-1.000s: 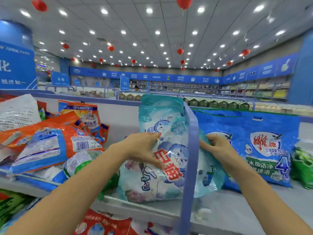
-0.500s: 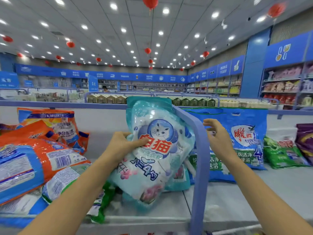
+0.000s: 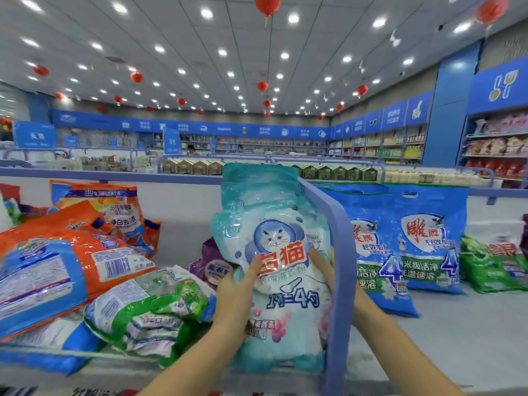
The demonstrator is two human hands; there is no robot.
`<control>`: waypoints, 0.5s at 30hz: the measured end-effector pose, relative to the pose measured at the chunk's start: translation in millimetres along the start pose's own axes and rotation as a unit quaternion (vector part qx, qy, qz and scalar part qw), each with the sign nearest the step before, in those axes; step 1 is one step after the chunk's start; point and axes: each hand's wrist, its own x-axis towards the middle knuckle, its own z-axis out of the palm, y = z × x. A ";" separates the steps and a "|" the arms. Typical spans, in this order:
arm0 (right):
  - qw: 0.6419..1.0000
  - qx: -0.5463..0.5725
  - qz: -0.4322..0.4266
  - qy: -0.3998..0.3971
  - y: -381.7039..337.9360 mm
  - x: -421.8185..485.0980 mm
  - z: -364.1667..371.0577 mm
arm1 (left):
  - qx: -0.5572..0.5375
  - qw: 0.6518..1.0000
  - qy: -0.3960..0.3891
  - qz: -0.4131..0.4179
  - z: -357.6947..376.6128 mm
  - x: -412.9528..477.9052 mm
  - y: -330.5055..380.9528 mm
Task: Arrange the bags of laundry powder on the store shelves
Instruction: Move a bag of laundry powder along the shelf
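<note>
A teal laundry powder bag (image 3: 281, 307) with a white cat on it stands upright on the grey shelf (image 3: 463, 347), against the left side of a blue divider rail (image 3: 341, 270). More teal bags (image 3: 257, 178) stand directly behind it. My left hand (image 3: 238, 295) grips its left edge, thumb on the front. My right hand (image 3: 324, 270) holds its right edge, thumb on the front, and is partly hidden behind the rail.
Orange bags (image 3: 68, 264) lie piled at the left, with a green-and-white bag (image 3: 160, 315) and a purple bag (image 3: 213, 267) beside the teal one. Right of the rail stand two blue bags (image 3: 428, 247) and a green bag (image 3: 494, 264).
The teal bag went from tilted in my left hand to upright against the rail. My right hand moved from beyond the rail onto the bag's right edge.
</note>
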 end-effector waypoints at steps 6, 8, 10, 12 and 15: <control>0.992 -0.023 -0.122 0.029 -13.5 -3.7 4.4 | 0.057 0.997 -0.024 0.039 -1.2 14.5 6.5; 0.989 -0.029 -0.140 0.039 -9.0 -1.4 3.0 | 0.063 0.996 -0.021 0.052 -6.0 26.1 10.6; 0.993 -0.018 -0.112 0.042 -12.0 -5.5 3.5 | 0.076 0.995 -0.017 0.063 -13.1 44.5 18.5; 0.992 -0.033 -0.100 0.064 -16.4 -7.0 7.9 | 0.127 0.989 -0.012 0.078 -18.2 58.5 23.0; 0.995 -0.031 -0.087 0.042 -19.4 -14.8 6.5 | 0.276 0.943 0.016 0.182 -22.1 68.7 27.1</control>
